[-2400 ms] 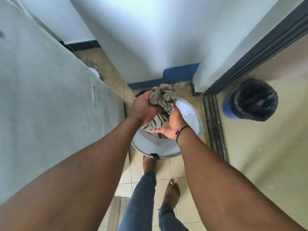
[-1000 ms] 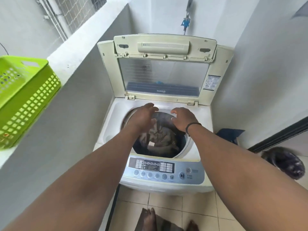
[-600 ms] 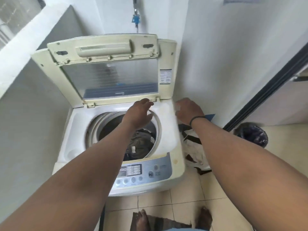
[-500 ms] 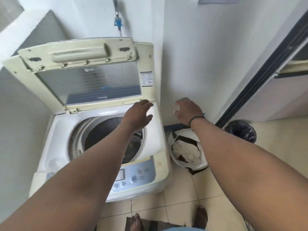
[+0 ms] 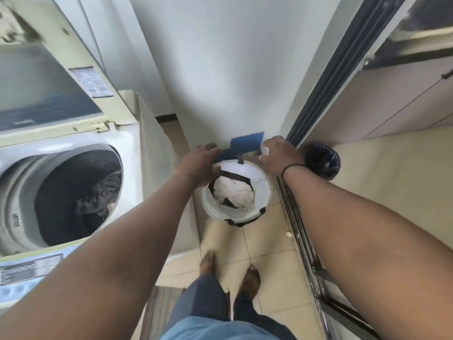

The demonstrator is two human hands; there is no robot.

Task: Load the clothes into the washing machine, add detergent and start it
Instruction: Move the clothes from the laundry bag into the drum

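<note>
A round white laundry basket (image 5: 266, 192) with black trim stands on the tiled floor against the wall. White clothes (image 5: 232, 192) lie inside it. My left hand (image 5: 199, 164) hovers over the basket's left rim, fingers relaxed and empty. My right hand (image 5: 278, 155) is above the basket's far right rim, fingers loosely bent, holding nothing. At the left stands the top-load washing machine (image 5: 127, 148) with its lid (image 5: 44, 92) raised. Dark grey clothes (image 5: 98, 195) lie in its drum. Its control panel (image 5: 31, 265) is at the lower left.
A dark bin (image 5: 321, 160) sits right of the basket beyond a sliding door track (image 5: 301, 236). A white wall (image 5: 232, 69) rises behind the basket. My bare feet (image 5: 251, 276) stand on the tiles, beside a mat (image 5: 159, 305).
The grey garment went from my hands into the drum. Both empty hands and my view then swung right from the washer to above the laundry basket.
</note>
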